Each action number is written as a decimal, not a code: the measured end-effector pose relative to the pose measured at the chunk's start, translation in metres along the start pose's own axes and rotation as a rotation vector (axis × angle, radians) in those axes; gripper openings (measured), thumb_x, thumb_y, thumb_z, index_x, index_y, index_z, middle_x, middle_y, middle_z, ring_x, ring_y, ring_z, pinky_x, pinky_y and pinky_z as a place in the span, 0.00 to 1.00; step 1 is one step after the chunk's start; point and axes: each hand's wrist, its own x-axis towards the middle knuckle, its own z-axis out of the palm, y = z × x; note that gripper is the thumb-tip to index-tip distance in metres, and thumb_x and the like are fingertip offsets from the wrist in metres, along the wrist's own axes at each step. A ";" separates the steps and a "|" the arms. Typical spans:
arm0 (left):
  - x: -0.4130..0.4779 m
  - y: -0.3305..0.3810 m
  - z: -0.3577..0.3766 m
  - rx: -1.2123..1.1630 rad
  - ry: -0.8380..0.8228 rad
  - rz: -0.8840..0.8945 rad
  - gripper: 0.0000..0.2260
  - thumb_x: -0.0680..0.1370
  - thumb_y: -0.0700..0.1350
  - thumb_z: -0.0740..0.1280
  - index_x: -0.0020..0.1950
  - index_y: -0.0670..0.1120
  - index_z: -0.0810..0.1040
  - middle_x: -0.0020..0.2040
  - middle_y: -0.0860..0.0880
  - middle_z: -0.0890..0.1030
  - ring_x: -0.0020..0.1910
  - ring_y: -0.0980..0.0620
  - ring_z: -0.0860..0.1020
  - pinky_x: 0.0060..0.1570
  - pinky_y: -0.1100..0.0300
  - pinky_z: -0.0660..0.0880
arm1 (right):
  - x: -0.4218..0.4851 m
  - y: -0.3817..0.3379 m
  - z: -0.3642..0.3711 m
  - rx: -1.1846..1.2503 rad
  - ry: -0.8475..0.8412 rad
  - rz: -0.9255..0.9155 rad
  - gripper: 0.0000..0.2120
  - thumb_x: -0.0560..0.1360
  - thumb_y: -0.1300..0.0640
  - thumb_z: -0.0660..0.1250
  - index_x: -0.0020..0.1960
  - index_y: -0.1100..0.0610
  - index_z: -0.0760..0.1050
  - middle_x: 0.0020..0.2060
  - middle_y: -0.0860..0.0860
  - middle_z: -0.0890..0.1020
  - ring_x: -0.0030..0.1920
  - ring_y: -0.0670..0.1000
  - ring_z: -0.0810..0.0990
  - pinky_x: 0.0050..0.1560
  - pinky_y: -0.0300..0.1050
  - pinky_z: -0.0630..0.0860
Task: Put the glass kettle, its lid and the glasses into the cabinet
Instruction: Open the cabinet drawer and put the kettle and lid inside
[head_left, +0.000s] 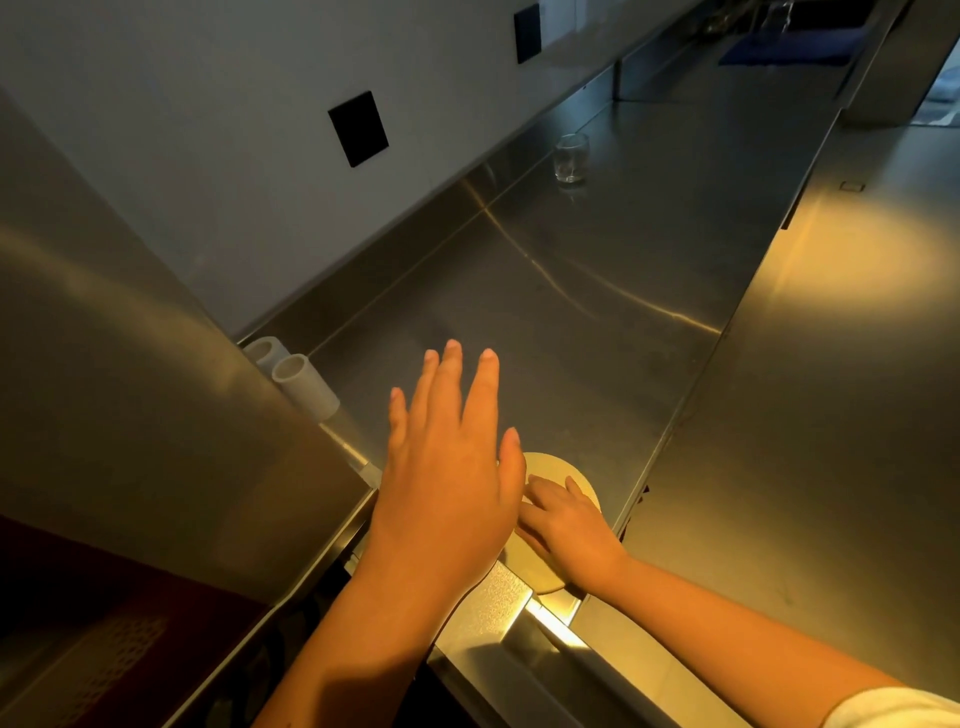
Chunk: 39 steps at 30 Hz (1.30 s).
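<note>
My right hand (569, 525) lay flat on the pale round lid (553, 470) at the counter (597, 291) edge, left hand (447, 467) spread empty above, one glass (570, 158) far off; I judged curling fingers under the rim best

I read this as a kitchen, more commercial than homely. A long brushed stainless-steel counter (597, 291) runs away from me, with a raised steel backsplash (415, 228) under a pale wall carrying two flat black rectangular wall plates (358, 128). A small clear drinking glass (571, 158) stands on the steel. Far along I see a blue cloth (789, 47), blurred.
</note>
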 end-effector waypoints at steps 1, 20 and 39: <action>0.000 0.000 0.000 0.004 -0.004 -0.003 0.31 0.73 0.55 0.43 0.77 0.51 0.46 0.77 0.49 0.46 0.76 0.51 0.43 0.65 0.57 0.36 | -0.001 0.001 0.005 -0.003 -0.004 0.017 0.21 0.65 0.54 0.77 0.57 0.49 0.77 0.49 0.53 0.82 0.48 0.54 0.82 0.52 0.56 0.77; 0.001 0.002 -0.005 0.006 -0.070 -0.042 0.25 0.81 0.53 0.47 0.76 0.53 0.42 0.77 0.52 0.41 0.75 0.53 0.39 0.66 0.59 0.35 | 0.003 -0.018 -0.009 0.229 -0.071 0.109 0.17 0.79 0.58 0.57 0.68 0.56 0.67 0.63 0.56 0.69 0.61 0.54 0.68 0.60 0.44 0.67; 0.000 0.007 -0.014 0.118 -0.135 -0.013 0.26 0.82 0.52 0.48 0.76 0.51 0.41 0.77 0.50 0.41 0.75 0.50 0.39 0.71 0.53 0.39 | 0.009 -0.014 -0.117 -0.017 0.064 0.063 0.19 0.73 0.61 0.68 0.64 0.53 0.72 0.60 0.53 0.71 0.59 0.53 0.68 0.53 0.40 0.70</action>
